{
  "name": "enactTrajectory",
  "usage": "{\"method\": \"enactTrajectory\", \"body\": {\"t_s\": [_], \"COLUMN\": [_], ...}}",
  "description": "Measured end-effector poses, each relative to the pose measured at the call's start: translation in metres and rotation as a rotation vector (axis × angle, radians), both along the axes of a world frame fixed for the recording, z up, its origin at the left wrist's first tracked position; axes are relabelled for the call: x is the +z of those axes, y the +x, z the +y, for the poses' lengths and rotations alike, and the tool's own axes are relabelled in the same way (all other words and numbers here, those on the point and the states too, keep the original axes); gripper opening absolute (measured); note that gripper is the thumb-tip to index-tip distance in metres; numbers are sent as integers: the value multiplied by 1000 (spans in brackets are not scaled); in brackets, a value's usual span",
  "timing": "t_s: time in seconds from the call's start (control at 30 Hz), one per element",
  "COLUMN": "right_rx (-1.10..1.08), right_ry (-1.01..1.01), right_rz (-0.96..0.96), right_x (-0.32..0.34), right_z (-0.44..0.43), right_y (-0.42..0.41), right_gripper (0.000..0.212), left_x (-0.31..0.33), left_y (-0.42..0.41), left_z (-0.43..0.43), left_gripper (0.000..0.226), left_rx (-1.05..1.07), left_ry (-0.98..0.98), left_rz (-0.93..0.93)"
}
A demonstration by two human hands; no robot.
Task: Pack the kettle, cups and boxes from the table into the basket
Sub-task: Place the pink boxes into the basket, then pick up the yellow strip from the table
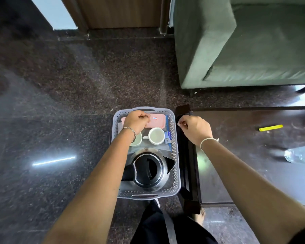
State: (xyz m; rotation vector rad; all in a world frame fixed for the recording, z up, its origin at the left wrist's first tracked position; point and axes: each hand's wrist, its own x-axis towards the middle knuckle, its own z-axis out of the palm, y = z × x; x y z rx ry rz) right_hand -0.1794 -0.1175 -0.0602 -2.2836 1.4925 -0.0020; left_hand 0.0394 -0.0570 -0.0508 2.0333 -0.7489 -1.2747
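In the basket (pixel 176 173), the left hand (pixel 135 122) hides part of the pink box (pixel 158 121), and its arm (pixel 113 164) covers half of one cup (pixel 138 140).

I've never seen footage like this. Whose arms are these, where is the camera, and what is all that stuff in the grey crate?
There is no machine here. A person wears one wide-angle camera on the head, so you look down along their own arms. The left hand is over a pink box at the far end of a grey plastic basket on the floor. Its fingers are curled, but whether they grip the box is unclear. The right hand is over the corner of a dark low table beside the basket, fingers curled, with nothing visibly held. Inside the basket, a steel kettle sits nearest the person and two white cups sit in the middle, one partly hidden by the left arm. A yellow strip and a clear bottle lie on the table.
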Motion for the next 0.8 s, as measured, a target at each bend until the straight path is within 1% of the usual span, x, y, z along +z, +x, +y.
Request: {"method": "enactTrajectory", "body": {"t_s": [0.07,0.23,0.37,0.5,0.6,0.7,0.8], "right_rx": [-45,-103,-184,-246,-260,-280,-315], "right_ry": [6,21,28,18,20,56,87], "right_rz": [-30,-49,-65,-118,-116,-108,-154], "right_x": [13,42,57,65,68,68,69], "right_z": [1,7,2,-5,-10,-19,-26], "right_y": [-16,-80,-152,-236,-301,-364,-414], "right_gripper": [15,13,22,19,15,17,19], "left_x": [18,64,82,79,67,51,39], "left_y": [-15,-79,-162,-256,-329,-400,-453], "left_z": [-11,-38,-62,-75,-79,-85,-89], "left_gripper": [15,21,24,17,15,18,14], "left_rx": [-13,-96,-152,-207,-242,-248,-245], "left_ry": [-35,-122,-155,-157,-112,-52,6], "left_rz": [-9,-47,-40,-50,-44,-31,-12]}}
